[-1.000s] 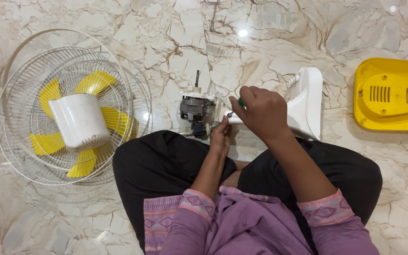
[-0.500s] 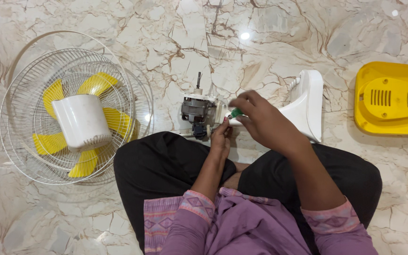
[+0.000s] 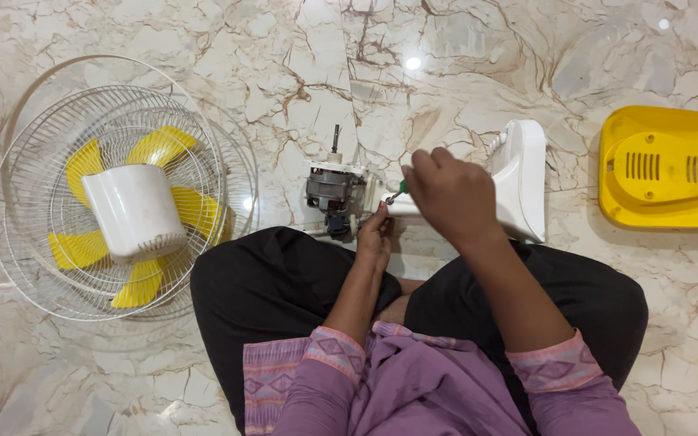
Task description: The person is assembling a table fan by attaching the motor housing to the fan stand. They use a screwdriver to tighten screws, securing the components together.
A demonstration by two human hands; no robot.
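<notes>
In the head view, you sit cross-legged on a marble floor [image 3: 462, 56], black trousers and purple sleeves filling the lower middle of the frame. Your right hand [image 3: 452, 194] sits just right of centre, its fingers curled shut around a small screwdriver [image 3: 398, 190] with a green handle; only a bit of green and the thin metal tip show past your knuckles, and the tip points left and down toward the white neck of the fan stand. Your left hand [image 3: 376, 236] lies just below it, fingers bunched together with their tips pressed up against the underside of that neck beside the motor; whether they pinch something small there is hidden, so you cannot tell. The fan motor [image 3: 330, 190], a grey metal block with a white front plate and a dark shaft sticking up toward the top of the frame, lies at the centre, touching your left knee's edge. To its right the white stand base [image 3: 522, 179] lies tipped on its side, partly behind your right hand. On the left of the frame a white wire grille [image 3: 34, 169] lies flat, with the yellow blades [image 3: 163, 144] inside it and a white plastic motor cover [image 3: 133, 208] resting on top. At the far right, well apart from your hands, lies a yellow plastic cover [image 3: 668, 168] with vent slots.
</notes>
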